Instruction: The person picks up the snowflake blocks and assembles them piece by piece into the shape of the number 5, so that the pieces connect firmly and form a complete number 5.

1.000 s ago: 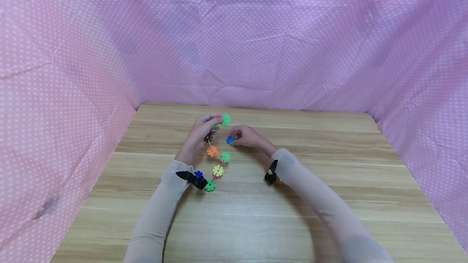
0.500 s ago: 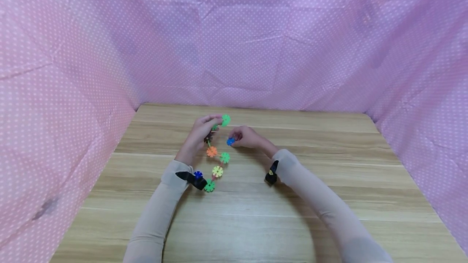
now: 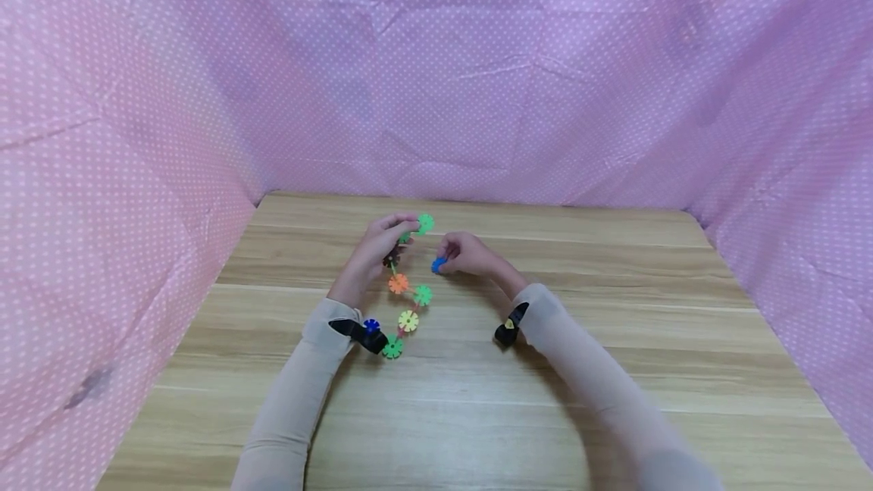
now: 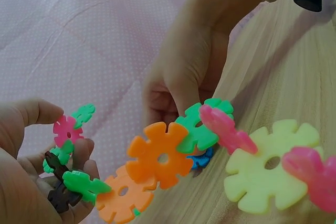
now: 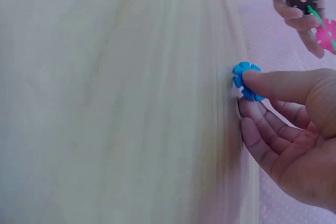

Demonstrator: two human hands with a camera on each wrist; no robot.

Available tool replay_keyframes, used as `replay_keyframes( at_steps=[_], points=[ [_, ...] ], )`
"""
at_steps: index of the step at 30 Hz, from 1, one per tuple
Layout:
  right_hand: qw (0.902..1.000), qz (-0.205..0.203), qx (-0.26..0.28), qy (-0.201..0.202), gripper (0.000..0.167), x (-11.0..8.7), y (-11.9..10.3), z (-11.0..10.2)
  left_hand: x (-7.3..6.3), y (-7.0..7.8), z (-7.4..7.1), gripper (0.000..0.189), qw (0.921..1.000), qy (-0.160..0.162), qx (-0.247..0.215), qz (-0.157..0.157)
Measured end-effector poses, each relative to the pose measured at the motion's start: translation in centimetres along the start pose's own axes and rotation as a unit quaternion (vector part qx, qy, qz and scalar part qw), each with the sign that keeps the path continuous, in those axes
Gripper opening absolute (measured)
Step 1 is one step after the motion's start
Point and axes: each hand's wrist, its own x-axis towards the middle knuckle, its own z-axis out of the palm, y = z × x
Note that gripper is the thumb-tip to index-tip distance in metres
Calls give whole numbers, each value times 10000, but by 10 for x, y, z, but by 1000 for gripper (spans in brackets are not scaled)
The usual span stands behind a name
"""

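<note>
My left hand [image 3: 377, 247] holds the far end of a chain of notched plastic snowflake discs, its thumb and fingers pinching a pink disc [image 4: 67, 130] joined to a green one [image 3: 425, 224]. From there the chain runs back toward me through a black disc [image 4: 64, 198], an orange disc [image 3: 398, 283], a yellow disc [image 3: 408, 321] and a green disc [image 3: 392, 346]. A dark blue disc [image 3: 371, 326] shows beside the left wrist strap. To the right of the chain, my right hand [image 3: 470, 254] pinches a single blue snowflake disc [image 5: 247, 81] between thumb and fingers.
A wood-grain table [image 3: 614, 286] lies under both hands. Pink dotted cloth [image 3: 464, 82] hangs behind the table and along its sides. Black straps with small cameras sit on both wrists, the right one [image 3: 508, 330] hanging low over the tabletop.
My right hand has shifted slightly to the right with the blue disc, away from the chain, and the disc has turned a little. The left hand and chain stay nearly in place.
</note>
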Motion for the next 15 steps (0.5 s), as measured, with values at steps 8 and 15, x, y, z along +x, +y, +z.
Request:
replay_keyframes(
  at_steps=[8,15],
  points=[
    [9954,28,781,557,27,-8,6,1,-1,1,2,29,9998,-192,46,-27],
    [9780,95,1399,1543,28,-13,-2,-1,-3,2,1,37,9995,-281,128,96]
  ],
)
